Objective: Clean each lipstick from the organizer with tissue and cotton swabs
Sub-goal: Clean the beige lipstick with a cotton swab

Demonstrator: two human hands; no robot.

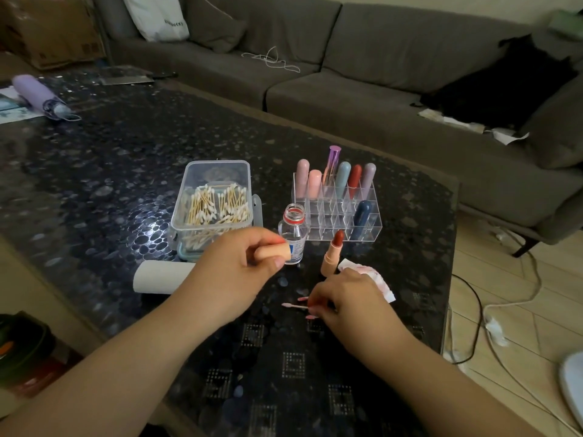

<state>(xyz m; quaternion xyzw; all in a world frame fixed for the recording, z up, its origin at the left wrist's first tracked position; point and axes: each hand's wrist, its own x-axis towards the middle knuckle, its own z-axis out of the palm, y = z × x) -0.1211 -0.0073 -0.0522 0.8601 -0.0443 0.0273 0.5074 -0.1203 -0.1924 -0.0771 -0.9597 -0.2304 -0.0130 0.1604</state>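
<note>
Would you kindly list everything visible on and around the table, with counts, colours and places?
Lipsticks: seven capped, mixed colours, in organizer.
Organizer: one, clear, table right.
Open lipstick: one, peach tube, red bullet, upright before organizer.
Cap: one, peach, in left hand.
Bottle: one, clear, open.
Swab box: one, clear.
Used swabs: pink-tipped, by right hand.
Tissue: stained.
Paper roll: white.
Sofa: grey.
Left hand: holds cap.
Right hand: pinches swab.
</note>
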